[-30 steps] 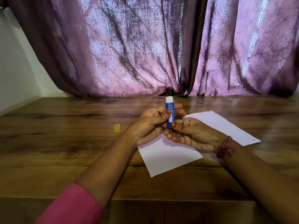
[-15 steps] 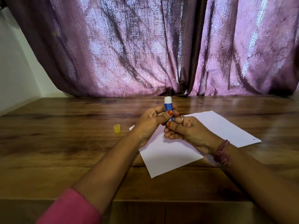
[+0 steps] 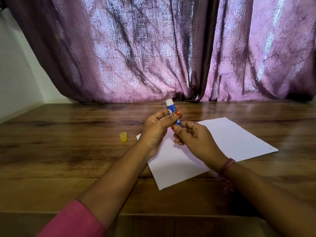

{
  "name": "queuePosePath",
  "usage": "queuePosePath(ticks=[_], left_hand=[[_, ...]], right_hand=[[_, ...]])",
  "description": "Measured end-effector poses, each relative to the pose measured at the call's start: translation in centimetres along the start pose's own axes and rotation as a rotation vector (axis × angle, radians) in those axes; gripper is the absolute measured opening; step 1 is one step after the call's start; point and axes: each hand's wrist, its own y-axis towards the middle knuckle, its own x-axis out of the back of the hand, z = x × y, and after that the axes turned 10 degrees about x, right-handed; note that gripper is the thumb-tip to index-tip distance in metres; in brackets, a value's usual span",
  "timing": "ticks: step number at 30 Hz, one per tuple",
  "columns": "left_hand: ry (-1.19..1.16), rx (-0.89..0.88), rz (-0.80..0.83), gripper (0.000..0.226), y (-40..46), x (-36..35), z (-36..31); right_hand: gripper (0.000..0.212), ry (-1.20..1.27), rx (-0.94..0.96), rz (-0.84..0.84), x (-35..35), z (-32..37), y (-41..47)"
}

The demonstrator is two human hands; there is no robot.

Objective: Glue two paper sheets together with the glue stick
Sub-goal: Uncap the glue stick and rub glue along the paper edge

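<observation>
Glue stick: the small blue plastic glue stick (image 3: 172,111) with a white glue tip is held upright above the table, over the near sheet, tip pointing up and a little away from the person.
Left hand: the left hand (image 3: 156,132) grips the tube's middle, thumb across the front and the other fingers curled behind it.
Right hand: the right hand (image 3: 193,139) pinches the bottom end of the tube between thumb and curled fingers, probably at the twist base, though the base itself is hidden.
Cap: the little yellow plastic cap (image 3: 123,136) is off and stands on the brown wooden table (image 3: 68,159), well apart to the left.
Paper: two thin white paper sheets (image 3: 230,137) lie flat and overlapping on the table, under and to the right of the hands.
Stick handling: it looks light, rigid and smooth, so a light pinch on the barrel should do; the exposed glue is soft and tacky, so keep fingers off the tip and press gently to avoid breaking it.
Paper handling: the sheets look light, limp and easily creased, and likely to slide on the polished wood; a flat palm near the edge being glued should hold one steady.
</observation>
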Motion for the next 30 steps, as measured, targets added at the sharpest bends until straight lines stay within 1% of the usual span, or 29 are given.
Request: queuePosePath(ticks=[2, 4, 6, 8, 9, 10, 13, 17, 19, 21, 22, 23, 26, 27, 30], left_hand=[[-0.043, 0.009, 0.007, 0.029, 0.1, -0.2, 0.1], [-0.055, -0.002, 0.001, 0.026, 0.2, -0.3, 0.1], [-0.039, -0.020, -0.005, 0.023, 0.2, -0.5, 0.0], [-0.018, -0.029, 0.005, 0.020, 0.2, -0.7, -0.3], [-0.011, -0.031, 0.023, 0.017, 0.2, -0.8, -0.4], [-0.010, -0.030, 0.045, 0.015, 0.1, -0.9, -0.5], [-0.019, -0.024, 0.086, 0.014, 0.0, -0.8, -0.7], [-0.053, 0.007, 0.161, 0.017, 0.1, -0.4, -0.8], [-0.073, 0.020, 0.200, 0.018, 0.0, -0.3, -0.8], [-0.109, 0.022, 0.239, 0.020, 0.0, -0.2, -0.9], [-0.117, 0.014, 0.246, 0.021, 0.0, -0.1, -0.9], [-0.113, -0.004, 0.237, 0.023, 0.1, 0.0, -0.9], [-0.066, -0.064, 0.150, 0.026, 0.3, 0.2, -0.9], [-0.055, -0.069, 0.126, 0.024, 0.4, 0.1, -0.9], [-0.015, -0.068, 0.101, 0.023, 0.3, 0.0, -0.8]], right_hand=[[0.010, -0.203, 0.014, -0.006, -0.2, 0.0, 0.0], [0.023, -0.354, 0.030, -0.051, -0.4, 0.2, -0.1], [0.038, -0.416, 0.065, -0.099, -0.8, 0.8, -0.3], [0.040, -0.413, 0.080, -0.111, -1.1, 1.4, -0.5], [0.040, -0.352, 0.073, -0.105, -1.2, 1.8, -0.4], [0.038, -0.229, 0.048, -0.100, -1.2, 2.1, -0.5], [0.033, 0.246, -0.098, -0.077, -1.1, 2.4, -0.3], [0.029, 0.783, -0.269, 0.029, -0.7, 1.8, -0.3], [0.031, 0.937, -0.294, 0.101, -0.5, 1.4, -0.2], [0.031, 0.990, -0.271, 0.146, -0.5, 1.0, -0.1], [0.031, 0.957, -0.253, 0.135, -0.5, 0.8, 0.0], [0.031, 0.869, -0.224, 0.101, -0.5, 0.6, 0.0], [0.042, 0.476, -0.107, 0.005, -0.2, 0.5, 0.1], [0.044, 0.388, -0.073, -0.008, -0.1, 0.5, 0.1], [0.034, 0.252, -0.025, -0.035, 0.0, 0.4, 0.1]])
